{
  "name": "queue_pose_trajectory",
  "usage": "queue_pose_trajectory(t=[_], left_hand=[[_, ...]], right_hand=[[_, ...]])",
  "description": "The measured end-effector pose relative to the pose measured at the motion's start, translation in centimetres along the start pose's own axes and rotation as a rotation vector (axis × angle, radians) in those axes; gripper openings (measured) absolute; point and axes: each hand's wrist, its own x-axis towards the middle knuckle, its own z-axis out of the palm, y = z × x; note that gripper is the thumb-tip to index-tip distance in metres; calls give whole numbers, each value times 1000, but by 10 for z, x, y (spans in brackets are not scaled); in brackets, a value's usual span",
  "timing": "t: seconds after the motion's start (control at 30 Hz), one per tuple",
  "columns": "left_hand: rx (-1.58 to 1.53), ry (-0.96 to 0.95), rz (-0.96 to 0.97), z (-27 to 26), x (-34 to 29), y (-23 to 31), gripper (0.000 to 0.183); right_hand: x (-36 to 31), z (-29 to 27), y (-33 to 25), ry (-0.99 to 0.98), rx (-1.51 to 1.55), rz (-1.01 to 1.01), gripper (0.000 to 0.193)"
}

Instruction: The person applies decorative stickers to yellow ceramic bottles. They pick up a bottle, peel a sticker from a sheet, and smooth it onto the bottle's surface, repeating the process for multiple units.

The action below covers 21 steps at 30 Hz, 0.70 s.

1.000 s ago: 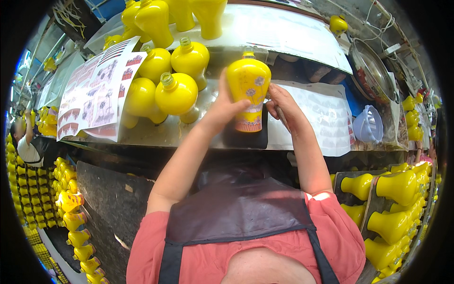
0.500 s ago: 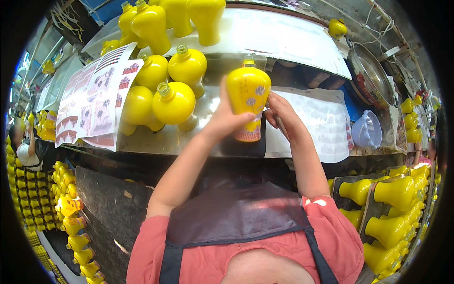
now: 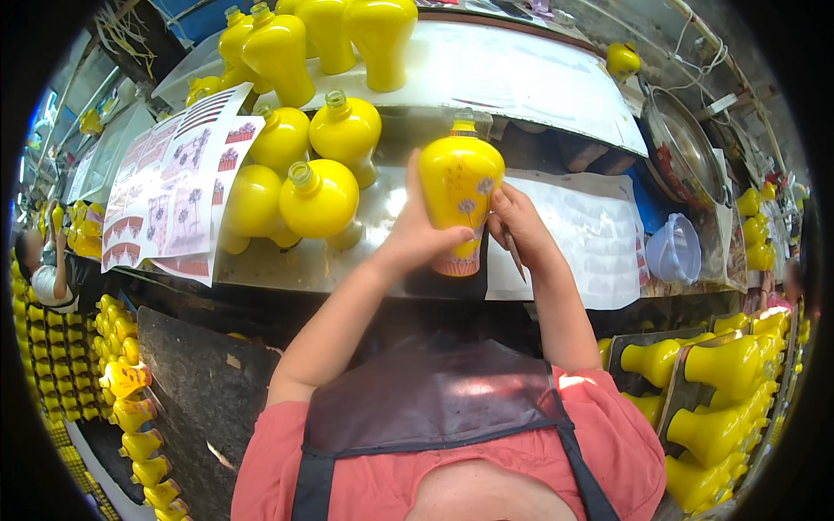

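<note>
A yellow glazed bottle with a narrow clear-topped neck stands upright in front of me, over a dark pad at the table's front edge. Flower decals, small lettering and a patterned band at the base decorate it. My left hand is wrapped round its left side, thumb across the lower front. My right hand is closed on a thin, dark, flat tool, pointing down. Its fingertips are at the bottle's right side, beside the flowers; whether they press on it I cannot tell.
Several plain yellow bottles stand to the left, beside printed decal sheets. A wet backing sheet lies right, near a pale blue basin. More bottles stand on the raised white shelf and on racks at lower right.
The bottle has shifted slightly nearer and to the right, with my left hand still round it. My right fingers have moved up against its side, and the thin tool shows more plainly.
</note>
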Motion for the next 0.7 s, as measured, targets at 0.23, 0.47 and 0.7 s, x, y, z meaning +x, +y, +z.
queue_pose_trajectory(t=[0.23, 0.47, 0.7], left_hand=[[188, 25, 83, -3, -4, -6, 135], [231, 41, 219, -8, -7, -7, 113], [48, 99, 156, -7, 15, 53, 50]], right_hand=[[-4, -3, -4, -33, -39, 25, 48], [-17, 2, -16, -65, 61, 36, 48], [-25, 7, -25, -86, 37, 50, 59]])
